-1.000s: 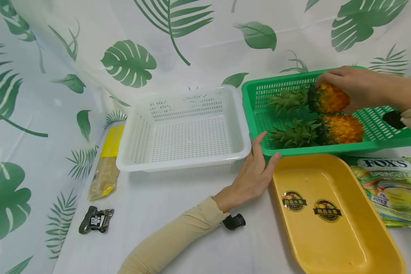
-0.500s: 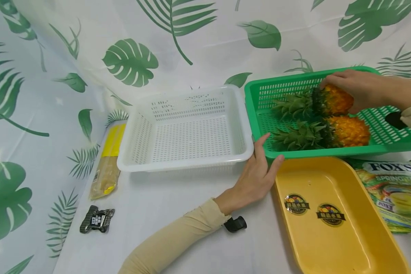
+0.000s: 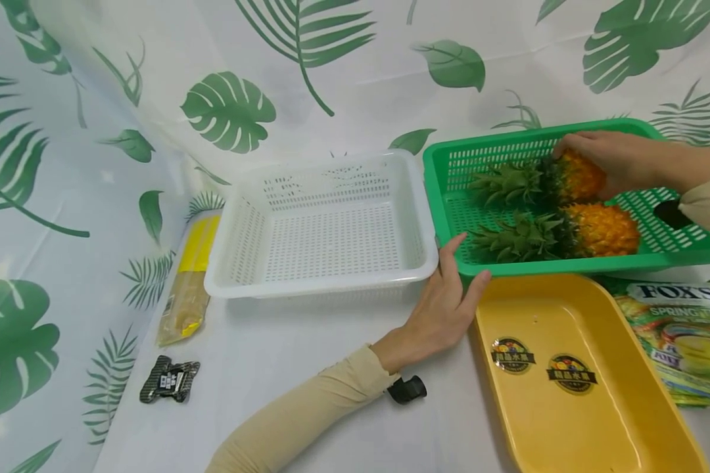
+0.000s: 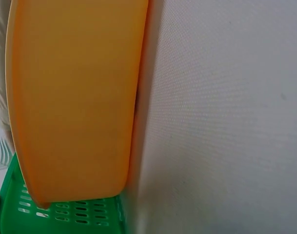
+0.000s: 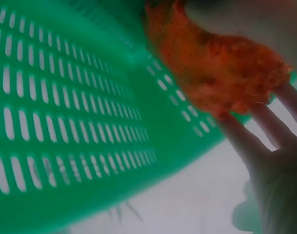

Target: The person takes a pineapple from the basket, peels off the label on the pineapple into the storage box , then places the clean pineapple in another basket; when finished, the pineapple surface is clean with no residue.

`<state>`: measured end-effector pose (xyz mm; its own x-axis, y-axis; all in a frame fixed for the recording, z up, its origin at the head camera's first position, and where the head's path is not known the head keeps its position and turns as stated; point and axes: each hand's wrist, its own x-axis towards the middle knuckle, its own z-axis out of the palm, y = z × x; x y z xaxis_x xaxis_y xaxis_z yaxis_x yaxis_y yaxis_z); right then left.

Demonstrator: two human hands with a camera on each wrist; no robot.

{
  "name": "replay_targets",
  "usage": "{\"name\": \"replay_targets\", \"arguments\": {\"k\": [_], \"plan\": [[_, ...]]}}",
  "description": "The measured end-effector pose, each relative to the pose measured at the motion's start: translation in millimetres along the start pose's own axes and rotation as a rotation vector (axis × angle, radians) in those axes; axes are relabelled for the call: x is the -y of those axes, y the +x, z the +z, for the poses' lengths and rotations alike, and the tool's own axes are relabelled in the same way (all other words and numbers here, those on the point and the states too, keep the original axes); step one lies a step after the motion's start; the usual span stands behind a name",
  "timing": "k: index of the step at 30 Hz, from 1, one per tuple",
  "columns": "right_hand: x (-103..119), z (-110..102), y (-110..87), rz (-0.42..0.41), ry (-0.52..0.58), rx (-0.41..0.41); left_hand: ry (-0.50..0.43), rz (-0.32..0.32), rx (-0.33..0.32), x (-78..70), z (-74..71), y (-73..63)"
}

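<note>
My right hand [image 3: 621, 157] grips a small pineapple [image 3: 581, 179] by its orange body, inside the green basket [image 3: 568, 266]. In the right wrist view its fingers and thumb curve around the pineapple body [image 5: 211, 68]. A second pineapple [image 3: 606, 230] lies just in front, its leafy crown pointing left too. My left hand [image 3: 438, 315] has its fingers spread at the front left corner of the green basket, between the white basket [image 3: 325, 288] and the yellow tray [image 3: 591, 433]. The left wrist view mostly shows the tray's outer side [image 4: 75, 102].
A green FOX'S candy bag [image 3: 680, 328] lies right of the yellow tray, partly under it. At the left are a yellow-and-clear packet [image 3: 186, 282] and a small black wrapped packet [image 3: 169, 380]. A leaf-patterned cloth [image 3: 355, 79] rises behind the baskets.
The head view has shifted slightly, so everything sits a little further right and lower in it. The right hand keeps its hold on the pineapple; the left hand stays at the basket corner.
</note>
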<state>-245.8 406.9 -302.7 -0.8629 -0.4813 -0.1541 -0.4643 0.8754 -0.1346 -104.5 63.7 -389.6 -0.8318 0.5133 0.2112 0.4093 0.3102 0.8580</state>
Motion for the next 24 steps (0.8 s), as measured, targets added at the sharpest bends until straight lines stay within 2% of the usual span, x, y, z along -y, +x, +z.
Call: {"name": "replay_targets", "arguments": {"k": [1,4,11,24], "plan": [[-0.5,1.0,0.1,0.031,0.044,0.017,-0.002,-0.003,0.0,0.2,0.1,-0.1],[-2.7,2.5,-0.7,0.058,0.079,0.021,-0.003,-0.003,0.001,0.8,0.4,-0.3],[-4.5,1.5,-0.7,0.0,0.013,-0.026,0.009,0.014,-0.009,2.1,0.6,0.8],[-3.0,2.9,-4.7,-0.043,-0.015,-0.097,-0.011,0.02,-0.008,1.1,-1.2,-0.4]]}}
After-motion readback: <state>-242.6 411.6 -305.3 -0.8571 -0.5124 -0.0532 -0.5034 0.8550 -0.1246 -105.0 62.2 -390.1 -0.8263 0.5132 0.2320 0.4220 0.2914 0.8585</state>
